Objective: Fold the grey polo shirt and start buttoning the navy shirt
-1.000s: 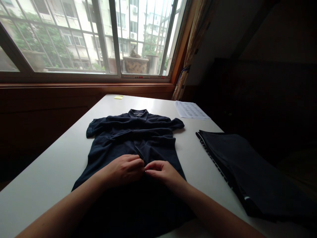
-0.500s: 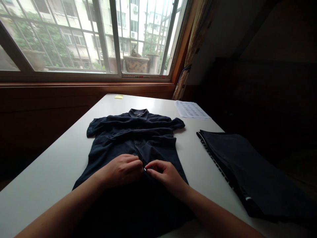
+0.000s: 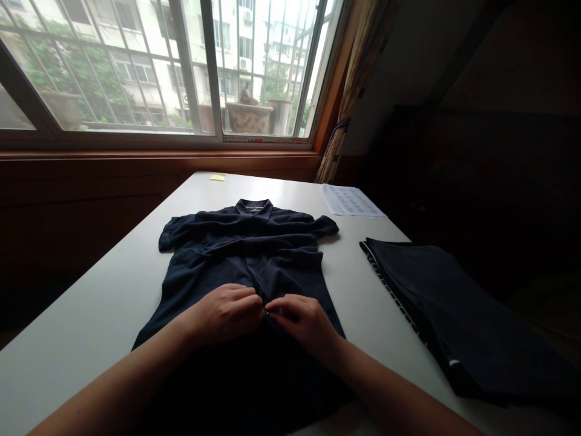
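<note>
A dark navy short-sleeved shirt (image 3: 236, 266) lies front up, its collar toward the window and its lower part near me. Over the middle of its front, my left hand (image 3: 231, 312) is closed, pinching the shirt's front edge. My right hand (image 3: 297, 318) is beside it, thumb and forefinger pressed together at a small shiny button (image 3: 265, 310) on the shirt. The fingertips of both hands almost meet there. Cloth folds ripple across the chest, and the shirt's bottom is lost in shadow between my forearms.
The shirt rests on a white table (image 3: 113, 284). To the right lies folded dark clothing (image 3: 445, 303) with a white-striped edge. Printed sheets (image 3: 351, 201) and a yellow sticky note (image 3: 217, 177) are at the far end, below a barred window (image 3: 136, 72) and a tied curtain (image 3: 336, 148).
The right fingers have closed slightly nearer the left hand, and less of the shiny button shows. The shirt and the other things have stayed in place.
</note>
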### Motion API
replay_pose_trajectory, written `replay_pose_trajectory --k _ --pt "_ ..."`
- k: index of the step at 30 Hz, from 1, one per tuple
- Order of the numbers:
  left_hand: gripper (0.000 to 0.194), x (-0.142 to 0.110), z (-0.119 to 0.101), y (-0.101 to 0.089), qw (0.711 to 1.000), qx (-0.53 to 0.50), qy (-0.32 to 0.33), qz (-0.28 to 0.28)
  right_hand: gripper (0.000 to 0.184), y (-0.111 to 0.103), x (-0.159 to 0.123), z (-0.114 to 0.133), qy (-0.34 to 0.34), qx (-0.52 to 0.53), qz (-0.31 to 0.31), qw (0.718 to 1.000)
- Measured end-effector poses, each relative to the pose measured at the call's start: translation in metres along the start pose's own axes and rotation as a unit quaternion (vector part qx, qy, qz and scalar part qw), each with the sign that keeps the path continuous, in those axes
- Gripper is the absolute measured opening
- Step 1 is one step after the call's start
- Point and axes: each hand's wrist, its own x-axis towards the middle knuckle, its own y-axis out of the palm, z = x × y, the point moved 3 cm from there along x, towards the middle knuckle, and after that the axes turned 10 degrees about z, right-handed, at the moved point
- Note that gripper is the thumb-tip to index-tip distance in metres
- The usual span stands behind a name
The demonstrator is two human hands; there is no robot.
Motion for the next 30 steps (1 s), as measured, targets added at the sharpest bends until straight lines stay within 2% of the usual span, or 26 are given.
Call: replay_pose_trajectory --k 6,9,24,30 --pt "0.015 -0.003 0.001 0.001 1.000 -0.013 -0.006 0.001 0.020 -0.002 -0.002 0.007 -0.072 -0.105 -0.028 0.992" --pt "0.014 -0.002 0.001 0.000 1.000 -0.017 -0.011 -0.003 0.020 -0.003 -0.003 0.011 -0.078 -0.140 -0.033 0.986" --pt "0.017 -0.005 0.000 0.005 1.000 0.000 -0.006 -0.002 0.015 0.002 -0.004 0.014 -0.040 -0.122 -0.031 0.991" --pt "0.017 -0.003 0.000 0.004 0.999 -0.031 -0.022 0.014 0.013 0.003 -0.004 0.017 -0.048 -0.111 -0.034 0.992"
